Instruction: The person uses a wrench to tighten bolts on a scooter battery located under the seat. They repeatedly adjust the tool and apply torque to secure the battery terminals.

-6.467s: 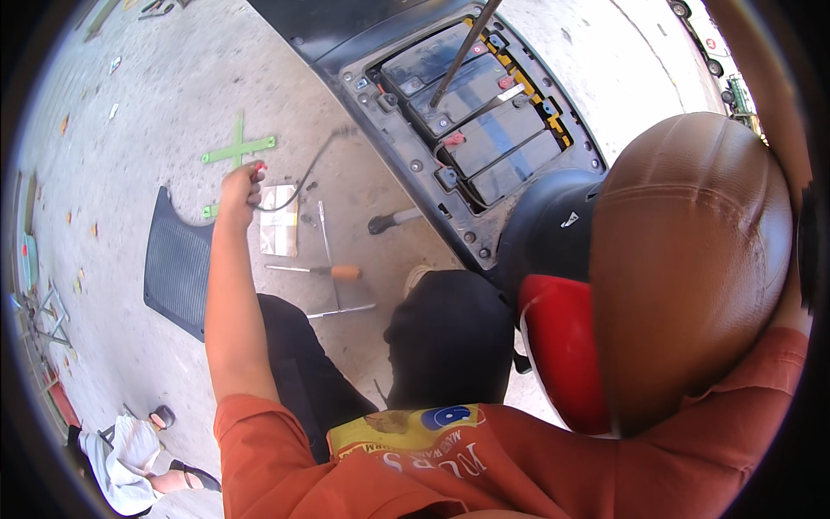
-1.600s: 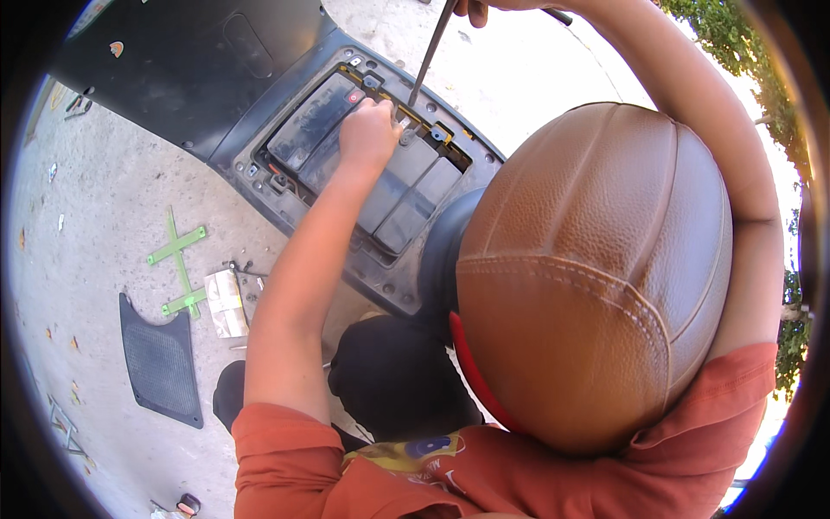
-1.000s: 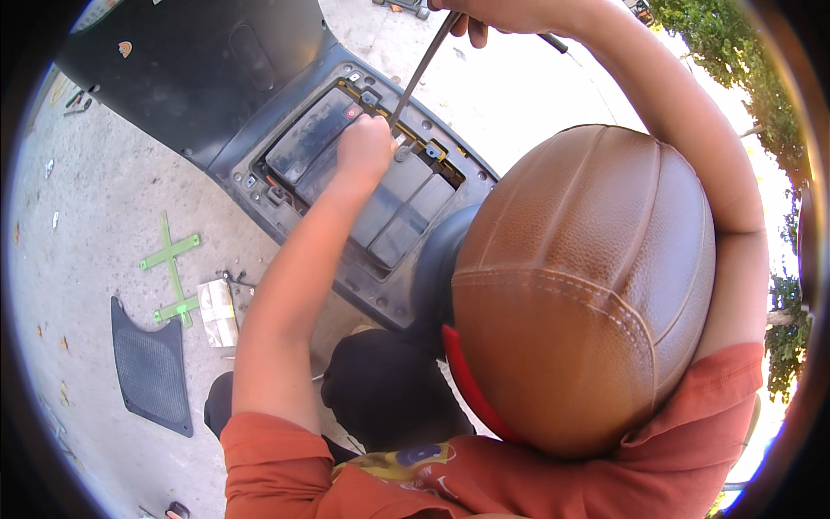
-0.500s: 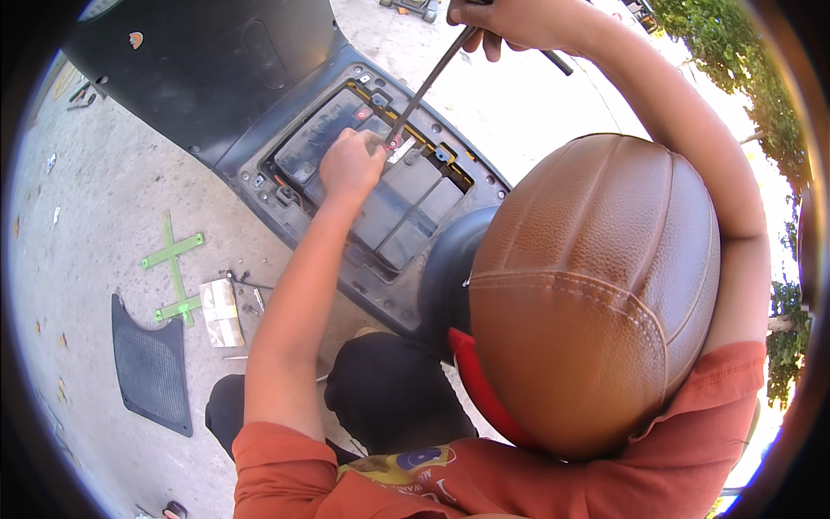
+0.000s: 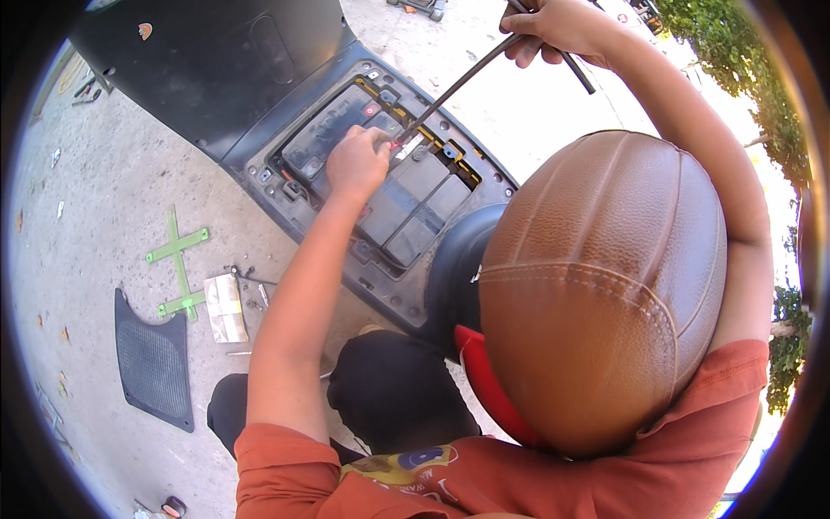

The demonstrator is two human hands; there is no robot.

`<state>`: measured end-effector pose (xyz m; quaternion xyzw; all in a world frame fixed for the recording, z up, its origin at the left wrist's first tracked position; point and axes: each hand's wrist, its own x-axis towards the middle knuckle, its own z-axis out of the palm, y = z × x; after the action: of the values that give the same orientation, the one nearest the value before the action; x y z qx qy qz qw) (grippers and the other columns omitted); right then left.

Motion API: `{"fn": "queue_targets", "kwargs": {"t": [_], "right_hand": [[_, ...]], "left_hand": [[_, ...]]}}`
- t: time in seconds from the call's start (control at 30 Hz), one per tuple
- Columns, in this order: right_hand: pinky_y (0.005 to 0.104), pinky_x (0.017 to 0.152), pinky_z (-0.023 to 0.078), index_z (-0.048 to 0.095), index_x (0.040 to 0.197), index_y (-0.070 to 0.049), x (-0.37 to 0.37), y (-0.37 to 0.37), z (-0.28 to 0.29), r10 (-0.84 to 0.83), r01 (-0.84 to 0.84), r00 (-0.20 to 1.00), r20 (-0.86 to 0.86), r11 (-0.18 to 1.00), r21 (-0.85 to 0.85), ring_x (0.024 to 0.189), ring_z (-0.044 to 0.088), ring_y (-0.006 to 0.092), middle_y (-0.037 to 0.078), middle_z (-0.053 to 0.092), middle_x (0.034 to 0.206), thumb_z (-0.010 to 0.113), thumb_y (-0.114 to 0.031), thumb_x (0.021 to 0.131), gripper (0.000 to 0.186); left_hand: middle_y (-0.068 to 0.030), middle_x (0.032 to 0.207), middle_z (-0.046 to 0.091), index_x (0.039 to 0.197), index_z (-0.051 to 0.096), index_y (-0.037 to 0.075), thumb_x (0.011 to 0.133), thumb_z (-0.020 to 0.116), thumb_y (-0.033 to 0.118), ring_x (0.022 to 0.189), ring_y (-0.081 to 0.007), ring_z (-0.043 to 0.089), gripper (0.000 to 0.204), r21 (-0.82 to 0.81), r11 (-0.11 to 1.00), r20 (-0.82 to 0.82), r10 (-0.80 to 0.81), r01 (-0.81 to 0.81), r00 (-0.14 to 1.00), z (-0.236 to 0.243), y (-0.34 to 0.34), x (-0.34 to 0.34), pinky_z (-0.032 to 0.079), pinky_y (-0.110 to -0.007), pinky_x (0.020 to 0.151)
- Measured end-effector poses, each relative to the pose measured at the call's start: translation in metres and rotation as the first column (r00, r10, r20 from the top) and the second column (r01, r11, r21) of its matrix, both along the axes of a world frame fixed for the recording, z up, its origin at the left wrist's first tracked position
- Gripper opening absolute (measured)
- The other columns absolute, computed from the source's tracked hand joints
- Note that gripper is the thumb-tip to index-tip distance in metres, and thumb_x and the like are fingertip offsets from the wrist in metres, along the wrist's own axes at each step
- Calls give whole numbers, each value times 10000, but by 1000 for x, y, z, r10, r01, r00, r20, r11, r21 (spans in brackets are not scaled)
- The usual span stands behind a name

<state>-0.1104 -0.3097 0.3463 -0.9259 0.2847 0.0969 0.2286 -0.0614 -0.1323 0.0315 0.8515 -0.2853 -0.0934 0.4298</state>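
My left hand (image 5: 354, 164) is closed in a pinch over the battery compartment of a scooter's floorboard, by a small red piece (image 5: 394, 145) at the lower end of a long dark rod (image 5: 458, 80); what the fingertips grip is too small to make out. At the top centre-right my right hand (image 5: 540, 30) grips the rod's upper part, with another dark bar (image 5: 577, 73) angling down beside it. Dark battery blocks (image 5: 415, 221) sit in the opened floorboard frame (image 5: 406, 298), below a large black panel (image 5: 199, 78).
The brown quilted seat (image 5: 601, 285), with red bodywork (image 5: 488, 389), fills the right, between my arms. On the concrete floor (image 5: 86, 242) lie a ribbed black mat (image 5: 156, 363), green cross-shaped pieces (image 5: 180, 264), a pale package (image 5: 225, 307) and small tools. Foliage (image 5: 726, 52) borders the upper right.
My right hand has moved right and a little down, tilting the rod further over. My left hand, earlier out over the floor with a cable, is now at the battery compartment.
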Motion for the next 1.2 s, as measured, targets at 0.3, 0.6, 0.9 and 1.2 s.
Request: {"fn": "queue_targets", "kwargs": {"t": [0.3, 0.6, 0.9, 1.2], "right_hand": [[278, 480, 519, 583, 1109, 55, 3, 37, -16, -32, 35, 999, -15, 953, 299, 709, 756, 207, 189, 740, 907, 550, -132, 1051, 198], [293, 458, 472, 665, 889, 51, 3, 70, -13, 88, -82, 996, -32, 983, 163, 588, 695, 165, 129, 743, 790, 587, -112, 986, 205], [343, 555, 541, 697, 806, 43, -3, 85, -12, 228, -229, 973, -23, 973, -32, 590, 705, 181, 112, 740, 711, 596, -68, 898, 176], [453, 683, 546, 673, 936, -3, 15, 73, -28, 861, -870, 456, -224, 379, -314, 780, 705, 359, 197, 696, 809, 697, -124, 803, 181]], "left_hand": [[-61, 1110, 680, 1074, 781, 198, 921, 699, 255, 987, -291, 691, 183, 0, 1000, -13, -29, 29, 999, 0, 4, 3, 548, -409, 858], [-67, 1130, 684, 1209, 733, 118, 948, 708, 171, 1023, -226, 700, 267, -182, 961, 111, -188, 206, 976, -4, -4, 24, 545, -364, 889], [-22, 970, 716, 1203, 697, -8, 1003, 694, 118, 877, -87, 628, 237, -571, 700, -258, -649, 429, 716, 29, -22, 42, 514, -258, 811], [-4, 910, 714, 1071, 742, 1, 963, 740, 107, 836, -78, 633, 152, -529, 766, -119, -492, 364, 863, 18, -10, 31, 525, -259, 789]]}}
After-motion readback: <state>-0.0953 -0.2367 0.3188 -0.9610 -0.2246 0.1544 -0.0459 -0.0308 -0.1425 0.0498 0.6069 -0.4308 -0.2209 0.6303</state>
